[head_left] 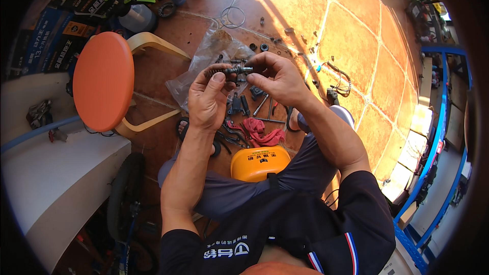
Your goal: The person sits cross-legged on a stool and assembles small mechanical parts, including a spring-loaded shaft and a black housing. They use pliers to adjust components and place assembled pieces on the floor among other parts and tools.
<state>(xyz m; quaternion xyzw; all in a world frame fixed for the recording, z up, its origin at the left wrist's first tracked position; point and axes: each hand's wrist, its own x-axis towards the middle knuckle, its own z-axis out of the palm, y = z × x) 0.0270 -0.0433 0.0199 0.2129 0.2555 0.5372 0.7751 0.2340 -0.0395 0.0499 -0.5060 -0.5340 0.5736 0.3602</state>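
Between my two hands, above the floor, is a dark, greasy metal shaft with a coil spring around it. My left hand is closed round its left part, the thumb lying along the spring. At the shaft's bright right end, my right hand pinches it between thumb and fingers. A clear plastic bag lies spread on the tiles beneath, with several small dark metal parts on and beside it. A crumpled pink rag lies nearer me, with slim tools and rods close by.
An orange-topped stool stands tipped-looking at the left, near stacked boxes. A yellow plastic thing sits between my legs. Loose cables lie on the right. A blue rack lines the right side, a bicycle tyre the lower left.
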